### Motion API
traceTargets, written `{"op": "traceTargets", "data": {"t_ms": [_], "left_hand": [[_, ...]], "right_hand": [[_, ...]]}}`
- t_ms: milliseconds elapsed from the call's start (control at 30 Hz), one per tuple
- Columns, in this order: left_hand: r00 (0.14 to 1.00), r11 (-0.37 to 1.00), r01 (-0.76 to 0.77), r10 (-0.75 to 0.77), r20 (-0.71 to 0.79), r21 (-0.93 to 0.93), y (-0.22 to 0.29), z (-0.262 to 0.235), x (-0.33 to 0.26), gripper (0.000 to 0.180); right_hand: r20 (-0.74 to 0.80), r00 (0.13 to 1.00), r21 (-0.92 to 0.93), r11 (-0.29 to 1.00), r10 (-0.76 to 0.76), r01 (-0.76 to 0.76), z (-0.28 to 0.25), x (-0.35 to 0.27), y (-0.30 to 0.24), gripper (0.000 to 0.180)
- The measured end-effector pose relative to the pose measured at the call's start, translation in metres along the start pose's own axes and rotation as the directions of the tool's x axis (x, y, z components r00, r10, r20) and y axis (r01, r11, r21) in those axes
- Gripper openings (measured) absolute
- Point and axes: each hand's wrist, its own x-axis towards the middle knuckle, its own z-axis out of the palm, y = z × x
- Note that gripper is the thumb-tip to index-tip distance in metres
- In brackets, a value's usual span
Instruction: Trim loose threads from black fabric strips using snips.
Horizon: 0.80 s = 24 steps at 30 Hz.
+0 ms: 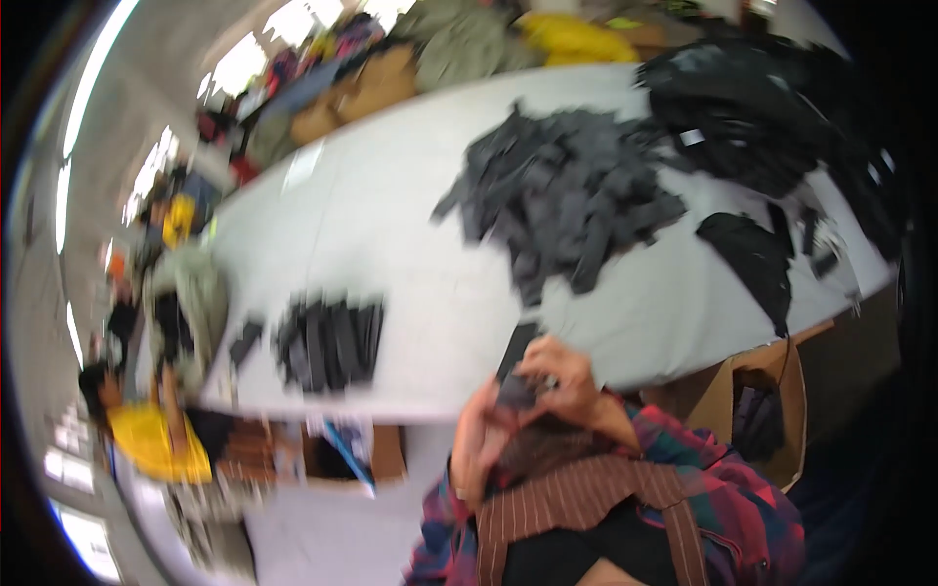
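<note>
White table (391,234), hands (482,430) (575,386) together (dark piece (515,393) between)

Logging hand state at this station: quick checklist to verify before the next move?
1. Dark piece between left hand and right hand: ok.
2. Exact fingertip placement: cannot tell, blurred.
3. Row of dark strips laid side by side on the table: ok, left of both hands.
4. Loose dark pile in order: not ok, jumbled.
5. Person in yellow away from both hands: ok, at far left.
</note>
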Motion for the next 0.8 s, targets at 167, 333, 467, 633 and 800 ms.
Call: {"op": "traceTargets", "data": {"t_ms": [167, 333, 467, 633, 800], "left_hand": [[0.954, 0.981, 0.023, 0.036, -0.299, 0.191, -0.002, -0.014, -0.015, 0.033], [0.905, 0.906, 0.168, 0.014, -0.425, 0.388, -0.016, -0.021, -0.009, 0.031], [0.823, 0.841, 0.12, 0.213, -0.527, 0.528, -0.021, -0.024, -0.018, 0.054], [0.936, 0.974, -0.006, 0.085, -0.343, 0.226, -0.008, -0.003, -0.019, 0.05], [0.907, 0.891, 0.122, 0.079, -0.413, 0.438, -0.013, -0.016, -0.013, 0.034]], "right_hand": [[0.049, 0.998, 0.102, 0.994, 0.044, -0.049, 0.013, -0.009, 0.002, 0.027], [0.068, 0.996, 0.05, 0.997, 0.063, -0.066, 0.001, -0.017, 0.007, 0.017], [0.12, 0.986, 0.061, 0.991, 0.115, -0.123, 0.007, -0.027, 0.021, 0.016], [0.144, 0.969, 0.102, 0.972, 0.198, -0.214, -0.001, -0.021, 0.018, 0.022], [0.18, 0.97, 0.141, 0.972, 0.161, -0.188, -0.002, -0.019, 0.024, 0.021]]}}
